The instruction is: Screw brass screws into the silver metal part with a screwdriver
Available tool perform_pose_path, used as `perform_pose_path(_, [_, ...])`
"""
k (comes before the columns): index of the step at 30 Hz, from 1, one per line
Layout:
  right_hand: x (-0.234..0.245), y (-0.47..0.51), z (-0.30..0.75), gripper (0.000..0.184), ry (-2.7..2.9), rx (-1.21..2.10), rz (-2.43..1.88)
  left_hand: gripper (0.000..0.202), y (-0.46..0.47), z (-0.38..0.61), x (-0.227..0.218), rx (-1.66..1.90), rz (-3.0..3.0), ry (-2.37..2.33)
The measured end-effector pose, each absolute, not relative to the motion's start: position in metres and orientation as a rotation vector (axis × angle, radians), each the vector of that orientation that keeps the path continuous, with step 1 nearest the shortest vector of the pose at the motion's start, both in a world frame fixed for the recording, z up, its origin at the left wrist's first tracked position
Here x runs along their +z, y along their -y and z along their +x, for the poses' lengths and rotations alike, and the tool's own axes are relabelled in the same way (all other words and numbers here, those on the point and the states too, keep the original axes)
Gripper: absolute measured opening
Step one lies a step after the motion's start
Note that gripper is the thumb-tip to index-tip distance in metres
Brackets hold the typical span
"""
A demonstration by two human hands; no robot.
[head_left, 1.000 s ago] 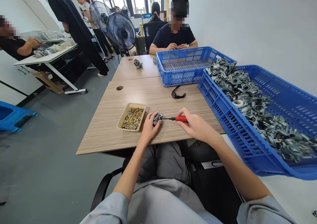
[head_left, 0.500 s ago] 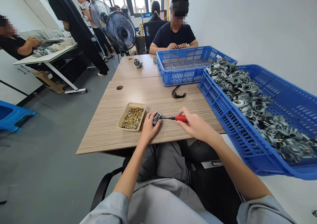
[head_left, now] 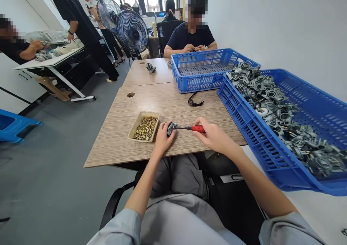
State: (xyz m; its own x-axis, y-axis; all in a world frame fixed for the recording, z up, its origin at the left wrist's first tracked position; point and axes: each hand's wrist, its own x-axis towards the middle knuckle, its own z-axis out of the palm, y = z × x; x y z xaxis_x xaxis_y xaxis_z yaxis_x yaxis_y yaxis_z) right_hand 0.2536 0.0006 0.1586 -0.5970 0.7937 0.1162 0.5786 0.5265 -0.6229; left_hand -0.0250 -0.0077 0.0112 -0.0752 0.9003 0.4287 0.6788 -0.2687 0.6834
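Note:
Near the table's front edge my left hand [head_left: 163,138] is closed around a small grey metal carburetor [head_left: 171,128], steadying it on the wood. My right hand [head_left: 213,133] grips the red handle of a screwdriver [head_left: 197,128], held level. Its dark shaft points left and the tip meets the carburetor's right side; the exact contact is too small to make out. Just left of my left hand stands a cream plastic tray [head_left: 131,133] full of small brass-coloured jets [head_left: 146,128]. My left fingers partly hide the carburetor.
A blue crate [head_left: 244,129] heaped with carburetors [head_left: 271,95] stands at the right. Behind it is another blue crate [head_left: 193,83]. A black wristwatch [head_left: 195,101] lies on the table [head_left: 114,129]. Across sits a co-worker [head_left: 191,39]; fans [head_left: 132,31] stand at the back.
Both hands, the carburetor and the screwdriver stay practically in place. The view has shifted very slightly. At the far left, a standing person's hand now shows over the white table.

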Motion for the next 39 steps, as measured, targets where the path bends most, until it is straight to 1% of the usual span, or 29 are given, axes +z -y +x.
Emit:
perform_pose_path(18, [0.154,-0.002,0.252,0.014,2.368,0.753,-1.170,0.050,0.007,-0.025,0.011,1.283,1.926,-1.761])
perform_pose_path(39, [0.142,-0.009,0.252,0.017,2.340,0.795,-1.137,0.055,0.006,-0.027,0.006,1.305,1.877,-1.817])
